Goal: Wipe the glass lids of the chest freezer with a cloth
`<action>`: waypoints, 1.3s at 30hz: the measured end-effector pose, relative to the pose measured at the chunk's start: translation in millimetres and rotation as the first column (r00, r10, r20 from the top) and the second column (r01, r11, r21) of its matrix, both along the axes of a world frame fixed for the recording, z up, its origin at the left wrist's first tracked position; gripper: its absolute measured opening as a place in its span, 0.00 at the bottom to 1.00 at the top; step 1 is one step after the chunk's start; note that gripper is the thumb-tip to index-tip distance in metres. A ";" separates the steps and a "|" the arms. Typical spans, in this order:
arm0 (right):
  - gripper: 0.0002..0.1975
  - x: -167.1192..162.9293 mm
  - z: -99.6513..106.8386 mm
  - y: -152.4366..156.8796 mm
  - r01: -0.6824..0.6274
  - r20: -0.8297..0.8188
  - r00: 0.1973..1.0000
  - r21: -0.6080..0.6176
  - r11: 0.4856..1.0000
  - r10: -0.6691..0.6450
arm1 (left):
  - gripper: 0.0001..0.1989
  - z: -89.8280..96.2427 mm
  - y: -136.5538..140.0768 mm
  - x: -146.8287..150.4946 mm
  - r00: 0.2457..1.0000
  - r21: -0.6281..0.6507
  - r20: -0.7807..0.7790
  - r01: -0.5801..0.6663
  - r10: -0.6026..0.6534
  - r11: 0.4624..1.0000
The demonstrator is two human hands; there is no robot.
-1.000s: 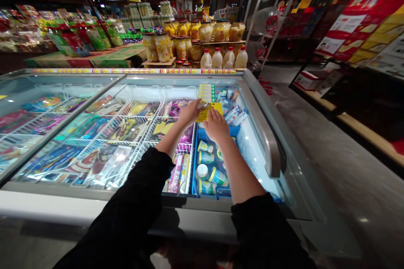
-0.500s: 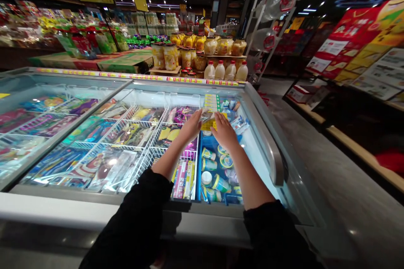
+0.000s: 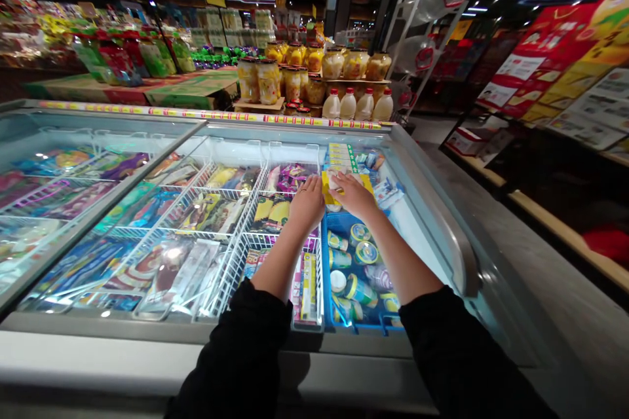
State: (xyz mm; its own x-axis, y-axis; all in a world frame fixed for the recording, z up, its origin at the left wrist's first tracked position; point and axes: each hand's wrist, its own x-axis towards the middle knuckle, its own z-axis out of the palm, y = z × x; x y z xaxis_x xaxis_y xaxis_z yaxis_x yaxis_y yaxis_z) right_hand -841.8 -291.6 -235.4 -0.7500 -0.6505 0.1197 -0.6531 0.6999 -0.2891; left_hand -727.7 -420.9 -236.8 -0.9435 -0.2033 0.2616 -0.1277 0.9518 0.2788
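Both my arms reach out over the glass top of a chest freezer [image 3: 289, 339]. My left hand [image 3: 308, 201] lies flat on the glass with its fingers stretched forward and close together, and nothing shows in it. Beside it, my right hand [image 3: 354, 196] has its fingers bent over a small crumpled white cloth [image 3: 335, 181], perhaps a tissue, pressed on the glass. A yellow sign [image 3: 364, 182] shows around the right hand. Under the glass below it, a blue basket [image 3: 325, 262] holds several ice cream tubs [image 3: 361, 289].
White wire baskets [image 3: 236, 252] with packaged ice creams fill the freezer to the left. A curved grey handle [image 3: 464, 262] runs along the right side. Jars [image 3: 268, 82] and white bottles [image 3: 348, 105] stand behind the far edge. A shelf with red boxes [image 3: 528, 46] is across the aisle.
My hands have moved slightly apart. The white cloth, before between both hands' fingertips, is now under my right hand only. The view has shifted a little.
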 end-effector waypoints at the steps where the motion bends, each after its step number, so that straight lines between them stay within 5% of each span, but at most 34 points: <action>1: 0.28 0.6 0.4 -4.3 0.001 -0.012 1.000 0.000 1.000 -0.001 | 0.27 -0.2 -1.5 0.3 1.000 -0.004 0.007 -0.017 0.017 1.000; 7: 0.28 -29.0 9.4 -29.2 -0.047 0.007 0.999 0.020 0.999 0.047 | 0.27 -2.4 -7.9 2.2 0.996 -0.016 0.051 -0.070 0.070 0.997; 12: 0.28 -33.9 6.3 -13.2 0.002 -0.024 1.000 0.046 0.999 -0.001 | 0.23 4.2 -7.0 -9.7 0.992 -0.052 0.037 -0.115 0.117 0.992; 19: 0.28 -41.1 -0.3 -7.3 -0.132 -0.022 0.991 0.035 0.991 0.132 | 0.26 2.7 -22.6 -44.4 0.996 -0.029 0.014 -0.086 0.087 0.996; 23: 0.28 -73.3 3.6 -0.4 -0.055 -0.029 0.998 0.034 0.998 0.056 | 0.27 -6.4 -27.0 -50.7 0.997 0.007 0.003 -0.082 0.082 0.997; 27: 0.28 -67.4 2.2 10.0 -0.005 -0.030 1.000 0.034 0.999 0.006 | 0.30 -8.7 -26.8 -51.4 0.998 0.013 -0.012 -0.064 0.064 0.998; 33: 0.28 -55.6 0.9 -26.3 -0.165 -0.019 0.986 0.028 0.986 0.165 | 0.31 -11.6 -28.2 -51.2 0.996 0.051 -0.060 -0.058 0.061 0.997; 39: 0.28 -92.1 5.4 -28.9 -0.046 -0.036 0.998 0.043 0.998 0.048 | 0.30 -7.7 -28.4 -50.1 0.996 0.060 -0.004 -0.084 0.085 0.995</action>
